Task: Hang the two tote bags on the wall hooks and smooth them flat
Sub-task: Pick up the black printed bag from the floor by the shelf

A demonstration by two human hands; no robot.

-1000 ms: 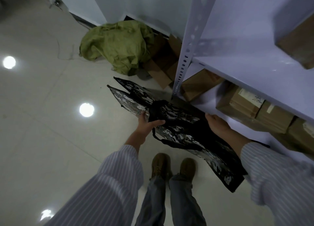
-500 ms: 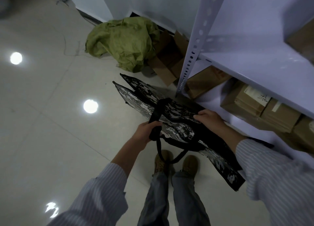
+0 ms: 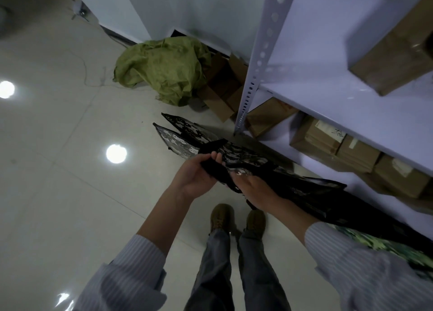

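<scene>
A black-and-white camouflage tote bag [image 3: 187,139] is held flat and level above the floor, in front of my waist. My left hand [image 3: 196,175] grips its black strap and top edge from the left. My right hand [image 3: 255,189] is closed on the same bag just to the right, fingers underneath. A second tote bag [image 3: 379,245] with a green pattern hangs by my right forearm, mostly hidden by my sleeve. No wall hooks are in view.
A white metal shelf rack [image 3: 253,76] stands at the right, loaded with cardboard boxes [image 3: 328,142]. A crumpled green sack [image 3: 164,69] and open cartons [image 3: 225,93] lie against the wall ahead. Glossy floor tiles spread to the left.
Both hands have drawn together on the camouflage bag's strap and top edge. The bag has risen slightly, and the green-patterned bag has come into view at my right arm.
</scene>
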